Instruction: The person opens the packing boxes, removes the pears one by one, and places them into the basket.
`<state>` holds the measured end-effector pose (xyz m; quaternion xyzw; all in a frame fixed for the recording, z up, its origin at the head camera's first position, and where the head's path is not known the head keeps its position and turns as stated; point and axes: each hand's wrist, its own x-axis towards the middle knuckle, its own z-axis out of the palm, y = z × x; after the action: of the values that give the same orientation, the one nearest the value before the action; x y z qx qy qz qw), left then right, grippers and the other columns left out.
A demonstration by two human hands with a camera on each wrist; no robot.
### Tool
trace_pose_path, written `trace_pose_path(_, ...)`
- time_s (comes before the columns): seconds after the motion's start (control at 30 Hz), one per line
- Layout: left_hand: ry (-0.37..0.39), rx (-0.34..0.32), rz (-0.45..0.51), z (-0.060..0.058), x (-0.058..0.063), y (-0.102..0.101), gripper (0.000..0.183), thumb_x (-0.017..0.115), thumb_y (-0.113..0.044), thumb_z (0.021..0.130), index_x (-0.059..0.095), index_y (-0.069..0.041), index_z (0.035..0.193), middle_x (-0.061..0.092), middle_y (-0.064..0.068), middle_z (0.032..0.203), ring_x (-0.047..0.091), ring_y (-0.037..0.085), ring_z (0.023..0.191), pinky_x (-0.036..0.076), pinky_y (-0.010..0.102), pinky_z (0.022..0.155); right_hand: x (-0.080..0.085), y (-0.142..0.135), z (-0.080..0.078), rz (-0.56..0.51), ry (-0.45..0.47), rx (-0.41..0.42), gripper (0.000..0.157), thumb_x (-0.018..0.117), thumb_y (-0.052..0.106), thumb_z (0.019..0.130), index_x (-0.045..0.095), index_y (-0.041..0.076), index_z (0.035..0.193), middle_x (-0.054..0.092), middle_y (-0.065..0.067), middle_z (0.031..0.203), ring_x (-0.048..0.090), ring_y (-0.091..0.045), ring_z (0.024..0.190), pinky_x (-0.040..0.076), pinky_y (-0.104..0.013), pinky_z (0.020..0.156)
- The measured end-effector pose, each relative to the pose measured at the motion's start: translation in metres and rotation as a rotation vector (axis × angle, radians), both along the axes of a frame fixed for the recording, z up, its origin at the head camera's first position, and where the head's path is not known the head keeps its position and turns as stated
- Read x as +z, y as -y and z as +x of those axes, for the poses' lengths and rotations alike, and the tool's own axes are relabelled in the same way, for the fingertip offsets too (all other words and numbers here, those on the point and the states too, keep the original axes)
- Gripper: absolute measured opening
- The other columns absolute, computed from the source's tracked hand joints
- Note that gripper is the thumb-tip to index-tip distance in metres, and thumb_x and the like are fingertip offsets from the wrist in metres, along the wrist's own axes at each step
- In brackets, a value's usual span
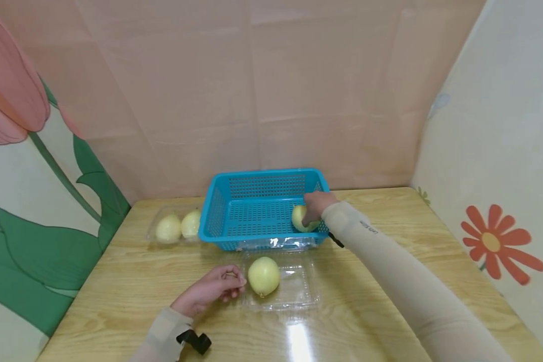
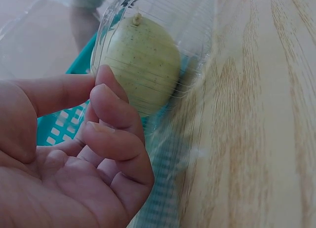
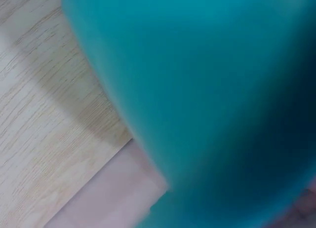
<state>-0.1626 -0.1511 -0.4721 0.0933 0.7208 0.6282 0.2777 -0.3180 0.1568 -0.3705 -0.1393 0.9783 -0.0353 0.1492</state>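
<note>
My left hand point(image 1: 217, 286) pinches the left edge of a clear plastic clamshell box point(image 1: 298, 286) between thumb and forefinger, its other fingers curled. The box lies open on the table, its lid toward the basket. One pale yellow-green pear point(image 1: 264, 276) sits in the box's left half, close by the left fingertips; its stem and speckled skin show in the left wrist view. My right hand point(image 1: 319, 205) reaches into the right end of a blue plastic basket point(image 1: 249, 216) and grips another pear point(image 1: 299, 219) from above. The basket's blurred wall point(image 3: 187, 90) hides most of that hand in the right wrist view.
Left of the basket, a second clear box point(image 1: 151, 231) holds two pears point(image 1: 168, 229). The basket stands at the back of the wooden table point(image 1: 126, 281), close to a pink cloth backdrop point(image 1: 253, 100). Flowered panels flank both sides.
</note>
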Motion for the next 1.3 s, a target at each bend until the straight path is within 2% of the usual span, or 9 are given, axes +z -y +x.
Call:
trace_pose_path(0.17,-0.005,0.006,-0.003,-0.001,-0.001,0.0,0.018,0.064,-0.016,0.096,0.055,-0.002,0.102,0.067,0.006,0.087,0.053,0.012,0.067,0.042,0.02,0.055,0.003,-0.001,0.0,-0.021,0.016,0.011,0.033,0.08,0.026,0.079,0.061,0.008,0.099,0.063,-0.005,0.09,0.055,-0.021,0.081,0.047,-0.036,0.07)
trace_pose_path(0.3,-0.003,0.006,-0.002,-0.001,-0.001,0.0,0.018,0.064,-0.016,0.096,0.056,-0.002,0.101,0.067,0.006,0.086,0.053,0.011,0.067,0.042,0.02,0.055,0.008,-0.008,-0.001,-0.075,0.029,0.034,0.043,0.076,0.027,0.083,0.062,0.001,0.115,0.066,-0.013,0.112,0.061,-0.027,0.098,0.053,-0.043,0.083)
trace_pose_path(0.4,0.002,0.007,0.0,-0.001,-0.002,-0.001,0.017,0.064,-0.016,0.096,0.056,-0.002,0.101,0.067,0.005,0.086,0.053,0.011,0.067,0.042,0.02,0.055,0.015,-0.014,0.0,-0.146,0.034,0.053,0.049,0.073,0.026,0.087,0.059,-0.003,0.125,0.061,-0.019,0.128,0.059,-0.032,0.111,0.052,-0.049,0.09)
trace_pose_path(0.5,0.006,0.009,0.002,-0.001,-0.001,-0.002,0.017,0.064,-0.016,0.096,0.056,-0.002,0.101,0.066,0.006,0.086,0.053,0.012,0.067,0.042,0.02,0.055,0.024,-0.021,-0.001,-0.241,0.012,0.076,0.044,0.07,0.024,0.091,0.058,-0.002,0.124,0.062,-0.019,0.123,0.061,-0.031,0.105,0.052,-0.048,0.088)
trace_pose_path(0.63,0.0,0.007,0.0,0.0,0.0,-0.003,0.017,0.063,-0.017,0.096,0.056,-0.003,0.101,0.066,0.005,0.086,0.053,0.012,0.067,0.042,0.02,0.055,0.043,-0.031,0.005,-0.364,-0.071,0.125,0.036,0.069,0.02,0.091,0.06,-0.001,0.12,0.067,-0.017,0.108,0.064,-0.029,0.096,0.053,-0.046,0.084)
trace_pose_path(0.73,0.001,0.004,-0.003,0.001,0.0,-0.003,0.017,0.063,-0.018,0.097,0.056,-0.003,0.101,0.066,0.005,0.086,0.053,0.012,0.068,0.042,0.021,0.055,0.062,-0.033,0.013,-0.426,-0.132,0.159,0.036,0.069,0.016,0.091,0.06,-0.001,0.12,0.067,-0.017,0.109,0.065,-0.031,0.098,0.054,-0.047,0.084)
trace_pose_path(0.83,0.003,0.001,-0.001,0.001,0.001,-0.004,0.017,0.063,-0.018,0.097,0.056,-0.003,0.101,0.066,0.005,0.087,0.053,0.012,0.068,0.042,0.021,0.055,0.081,-0.031,0.021,-0.434,-0.175,0.194,0.032,0.069,0.016,0.091,0.062,0.0,0.117,0.067,-0.017,0.108,0.064,-0.03,0.095,0.053,-0.047,0.082)
trace_pose_path(1.03,-0.002,0.002,-0.002,0.0,0.001,-0.004,0.017,0.064,-0.018,0.096,0.056,-0.003,0.101,0.066,0.006,0.087,0.053,0.013,0.069,0.042,0.021,0.056,0.112,-0.02,0.033,-0.389,-0.185,0.252,0.027,0.067,0.018,0.092,0.063,0.002,0.113,0.068,-0.014,0.101,0.063,-0.029,0.091,0.052,-0.046,0.083)
trace_pose_path(1.3,-0.008,0.014,-0.008,-0.002,0.001,-0.004,0.019,0.064,-0.019,0.096,0.056,-0.002,0.103,0.066,0.007,0.088,0.053,0.014,0.07,0.043,0.021,0.057,0.13,-0.014,0.034,-0.361,-0.178,0.234,0.029,0.068,0.02,0.092,0.064,0.003,0.114,0.069,-0.011,0.101,0.064,-0.026,0.089,0.052,-0.045,0.085)
